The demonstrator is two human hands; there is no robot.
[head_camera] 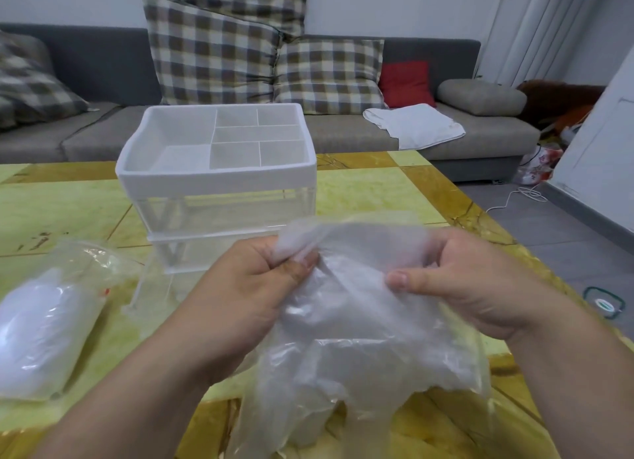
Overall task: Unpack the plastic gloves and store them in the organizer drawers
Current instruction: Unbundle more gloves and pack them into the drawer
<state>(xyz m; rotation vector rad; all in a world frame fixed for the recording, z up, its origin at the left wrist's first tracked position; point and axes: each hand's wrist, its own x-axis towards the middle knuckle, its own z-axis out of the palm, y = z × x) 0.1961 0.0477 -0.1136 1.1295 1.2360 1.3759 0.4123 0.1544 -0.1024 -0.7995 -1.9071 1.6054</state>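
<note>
A bunch of thin, clear plastic gloves [356,321] hangs above the table in front of me, finger ends pointing down. My left hand [254,280] pinches its upper left edge. My right hand [456,277] grips the upper right edge, thumb on the front. Behind them stands the organizer [219,181], with a white compartment tray on top and two clear drawers below, both closed. A clear bag of packed gloves [44,325] lies on the table at the left, its top open.
The green and yellow tiled table [377,191] carries everything. A grey sofa [343,133] with checked cushions and a white cloth [415,124] sits behind it. At the right, a white cable [518,198] and a small green item [604,302] lie on the grey floor.
</note>
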